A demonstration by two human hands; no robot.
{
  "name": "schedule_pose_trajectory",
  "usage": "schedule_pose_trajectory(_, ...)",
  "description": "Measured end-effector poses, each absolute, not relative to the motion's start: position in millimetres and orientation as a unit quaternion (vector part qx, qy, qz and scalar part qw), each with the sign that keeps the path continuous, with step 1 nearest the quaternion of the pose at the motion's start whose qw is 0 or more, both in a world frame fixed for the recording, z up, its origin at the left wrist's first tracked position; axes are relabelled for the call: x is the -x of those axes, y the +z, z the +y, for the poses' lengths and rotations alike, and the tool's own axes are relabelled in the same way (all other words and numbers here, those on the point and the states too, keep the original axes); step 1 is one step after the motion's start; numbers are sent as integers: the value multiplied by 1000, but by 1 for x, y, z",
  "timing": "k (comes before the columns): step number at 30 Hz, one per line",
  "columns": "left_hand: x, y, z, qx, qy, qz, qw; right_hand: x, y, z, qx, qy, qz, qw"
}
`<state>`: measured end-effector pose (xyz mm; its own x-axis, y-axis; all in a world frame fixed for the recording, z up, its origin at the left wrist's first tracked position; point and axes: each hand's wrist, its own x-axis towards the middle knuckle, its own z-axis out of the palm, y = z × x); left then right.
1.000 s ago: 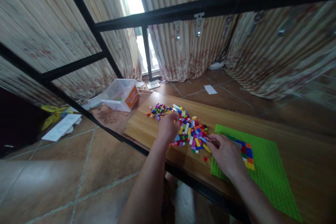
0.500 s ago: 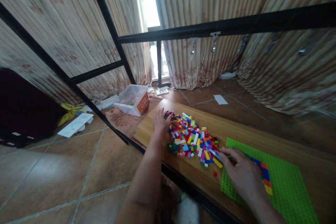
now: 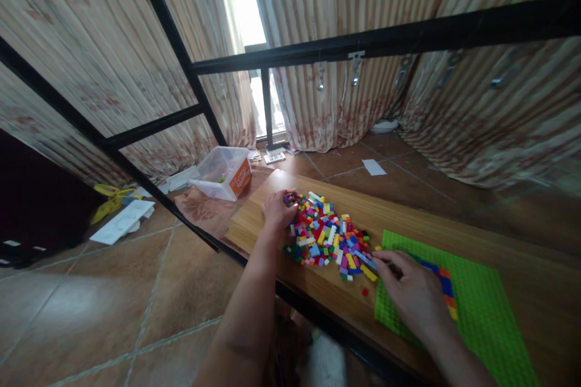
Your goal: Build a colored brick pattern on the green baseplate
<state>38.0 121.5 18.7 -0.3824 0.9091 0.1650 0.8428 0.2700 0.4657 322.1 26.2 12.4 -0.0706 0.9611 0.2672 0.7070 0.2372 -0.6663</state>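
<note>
Your right hand (image 3: 411, 287), seen from the head camera, has its fingers drawn narrowly together beside a long pale-blue plastic brick (image 3: 365, 259); whether it is gripped cannot be told. Your left hand (image 3: 276, 213) is curled at the far-left end of a loose heap of multicoloured plastic bricks (image 3: 324, 236); its fingertips are obscured, grip undetermined. The heap lies on a light-brown wooden tabletop (image 3: 252, 217), left of a green studded baseplate (image 3: 483, 305) bearing a multicoloured brick patch (image 3: 447, 286), partly covered by your right hand.
</note>
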Motion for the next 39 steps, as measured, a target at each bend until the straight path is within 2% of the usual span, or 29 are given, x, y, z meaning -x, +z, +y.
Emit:
schedule_pose_trajectory(3,-40,23,118,-561,258,783,74,-324,14,26,589,191,-706,343)
schedule_pose_trajectory(8,-38,23,118,-578,309,742,141,-323,15,27,583,197,-709,344)
schedule_pose_trajectory(16,-36,23,119,-578,436,615,313,-320,18,26,578,191,-715,344)
schedule_pose_trajectory(24,-46,35,115,-565,487,586,316,-316,24,27,582,213,-692,371)
schedule_pose_trajectory(27,-70,47,105,-557,514,526,387,-314,26,27,579,262,-650,415)
schedule_pose_trajectory(32,-129,52,81,-563,466,408,547,-306,33,29,554,465,-469,507)
schedule_pose_trajectory(35,-157,50,74,-552,446,394,584,-302,36,31,523,515,-404,545)
schedule_pose_trajectory(39,-177,51,72,-516,462,411,593,-304,34,33,507,524,-377,571)
